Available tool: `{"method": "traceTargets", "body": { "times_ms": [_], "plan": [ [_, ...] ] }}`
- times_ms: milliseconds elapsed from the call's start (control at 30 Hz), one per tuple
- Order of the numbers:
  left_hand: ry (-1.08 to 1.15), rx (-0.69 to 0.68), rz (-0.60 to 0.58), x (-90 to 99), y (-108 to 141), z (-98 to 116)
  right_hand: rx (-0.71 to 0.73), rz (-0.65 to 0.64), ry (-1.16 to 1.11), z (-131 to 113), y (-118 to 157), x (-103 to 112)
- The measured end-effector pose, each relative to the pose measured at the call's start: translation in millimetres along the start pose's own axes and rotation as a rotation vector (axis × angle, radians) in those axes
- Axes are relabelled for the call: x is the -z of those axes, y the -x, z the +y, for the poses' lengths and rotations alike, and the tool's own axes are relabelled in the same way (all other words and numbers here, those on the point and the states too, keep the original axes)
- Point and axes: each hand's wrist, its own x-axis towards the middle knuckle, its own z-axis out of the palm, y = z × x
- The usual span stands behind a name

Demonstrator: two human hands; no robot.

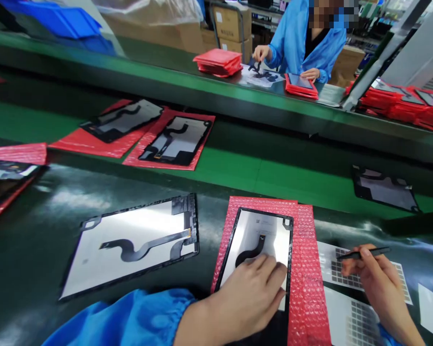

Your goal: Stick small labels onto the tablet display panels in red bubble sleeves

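My left hand rests over a tablet screen, its fingers bent and pressed together. The screen lies back side up, and its black ribbon cable runs under those fingers. My fingertips are hidden, so what they grip cannot be made out. Beneath the screen are red bubble-wrap sleeves. At the right, my right hand is shut on black tweezers, above a white sheet with grey square stickers. A second sticker sheet lies in front of it.
Left of me another tablet screen lies on the dark bench. Two screens on red sleeves lie on the green strip behind, with one more screen at right. Across, a person in blue handles black parts beside red stacks.
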Motion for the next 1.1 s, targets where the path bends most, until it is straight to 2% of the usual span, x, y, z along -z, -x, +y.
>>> {"method": "traceTargets", "body": {
  "times_ms": [133,200,300,933,1100],
  "plan": [
    [-0.088,-0.021,0.042,-7.1,4,-2,-0.024,-0.156,-0.016,3,12,-53],
    [-0.102,-0.017,0.073,-11.5,6,-2,-0.029,-0.188,0.013,4,15,-76],
    [-0.113,-0.012,0.11,-15.9,8,-2,-0.028,-0.2,0.045,5,16,-93],
    [-0.109,-0.009,0.142,-15.5,11,-2,-0.063,-0.234,0.075,3,19,-96],
    [-0.109,-0.013,0.09,-15.2,10,-1,-0.058,-0.236,0.083,3,21,-95]
  ]
}}
